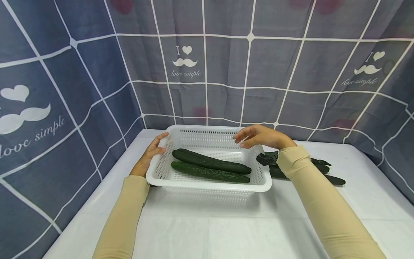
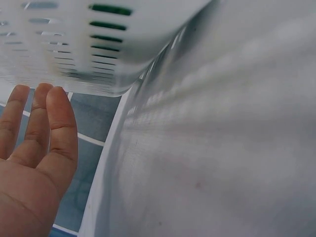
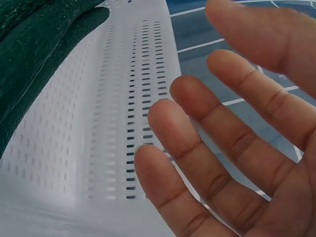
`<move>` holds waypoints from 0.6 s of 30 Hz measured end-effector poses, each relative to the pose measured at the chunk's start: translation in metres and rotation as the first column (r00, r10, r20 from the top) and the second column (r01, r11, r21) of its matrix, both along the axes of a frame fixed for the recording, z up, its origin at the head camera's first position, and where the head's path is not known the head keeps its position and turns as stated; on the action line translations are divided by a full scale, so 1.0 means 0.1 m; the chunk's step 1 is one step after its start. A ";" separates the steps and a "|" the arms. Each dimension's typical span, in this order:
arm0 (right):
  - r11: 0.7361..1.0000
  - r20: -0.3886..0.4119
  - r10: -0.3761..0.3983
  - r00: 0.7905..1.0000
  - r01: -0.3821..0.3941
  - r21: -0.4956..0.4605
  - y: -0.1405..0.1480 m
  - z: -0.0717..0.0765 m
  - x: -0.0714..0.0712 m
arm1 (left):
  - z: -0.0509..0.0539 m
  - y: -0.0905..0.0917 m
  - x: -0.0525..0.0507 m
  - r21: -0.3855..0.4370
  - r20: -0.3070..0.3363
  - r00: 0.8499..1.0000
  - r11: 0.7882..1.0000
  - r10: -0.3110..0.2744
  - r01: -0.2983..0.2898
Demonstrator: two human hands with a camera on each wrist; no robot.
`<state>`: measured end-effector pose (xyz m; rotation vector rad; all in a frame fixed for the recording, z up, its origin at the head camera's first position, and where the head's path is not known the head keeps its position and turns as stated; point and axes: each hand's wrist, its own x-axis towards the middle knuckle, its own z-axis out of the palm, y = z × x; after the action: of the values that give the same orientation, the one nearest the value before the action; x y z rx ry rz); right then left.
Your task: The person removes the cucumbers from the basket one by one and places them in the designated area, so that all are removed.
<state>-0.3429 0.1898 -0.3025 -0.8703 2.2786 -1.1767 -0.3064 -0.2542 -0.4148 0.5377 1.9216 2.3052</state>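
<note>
A white perforated plastic basket (image 1: 210,186) stands on the table with two long dark green cucumbers inside. The rear cucumber (image 1: 211,162) lies against the lighter, bumpy front cucumber (image 1: 210,172). My left hand (image 1: 148,154) is at the basket's left side, index finger and thumb by the rim. In the left wrist view, its other fingers (image 2: 61,123) extend straight up to the outer wall. My right hand (image 1: 263,136) hovers over the basket's back right corner, fingers spread and loosely bent, nothing between them. In the right wrist view its fingers (image 3: 180,128) overlap the basket's rim.
More cucumbers (image 1: 334,180) lie on the white-covered table (image 1: 207,230) right of the basket, partly hidden by my right forearm. A black device (image 1: 267,158) sits at my right wrist. A grey-blue checked curtain (image 1: 226,64) encloses the back and sides.
</note>
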 end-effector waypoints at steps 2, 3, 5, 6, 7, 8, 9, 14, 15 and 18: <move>1.000 0.003 0.009 1.000 -0.009 -0.002 -0.04 -0.01 -0.02 | 0.01 0.01 0.01 0.001 0.012 1.000 1.000 0.002 -0.002; 1.000 0.003 0.014 1.000 -0.014 -0.002 -0.06 -0.01 -0.03 | 0.01 0.01 0.02 0.003 0.021 1.000 1.000 0.002 -0.002; 1.000 0.005 0.026 1.000 -0.026 -0.002 -0.10 -0.02 -0.05 | 0.01 0.01 0.03 0.010 0.040 0.999 1.000 0.004 -0.005; 1.000 0.006 0.031 1.000 -0.031 -0.001 -0.12 -0.03 -0.06 | 0.01 0.01 0.03 0.010 0.046 0.999 1.000 0.006 -0.006; 0.999 0.008 0.036 0.999 -0.036 0.002 -0.14 -0.04 -0.07 | 0.01 0.01 0.03 0.011 0.053 0.999 1.000 0.005 -0.006; 0.999 0.010 0.037 0.999 -0.037 0.007 -0.17 -0.04 -0.07 | 0.01 0.01 0.04 0.011 0.058 0.998 1.000 0.007 -0.008; 0.999 0.010 0.039 0.999 -0.039 0.015 -0.19 -0.05 -0.08 | 0.01 0.01 0.03 0.011 0.058 0.998 1.000 0.007 -0.008; 0.998 0.026 0.046 0.999 -0.047 0.044 -0.31 -0.06 -0.08 | 0.01 0.01 0.03 0.014 0.049 0.999 1.000 0.006 -0.007; 0.998 0.030 0.048 0.998 -0.049 0.045 -0.34 -0.06 -0.08 | 0.01 0.01 0.03 0.016 0.047 0.999 1.000 0.004 -0.004; 0.998 0.049 0.053 0.997 -0.055 0.038 -0.42 -0.09 -0.08 | 0.01 0.02 0.03 0.022 0.046 0.999 1.000 -0.002 0.001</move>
<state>-0.3512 0.1483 -0.3118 -0.8747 2.2185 -1.1135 -0.3037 -0.2524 -0.4140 0.4835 1.8766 2.3198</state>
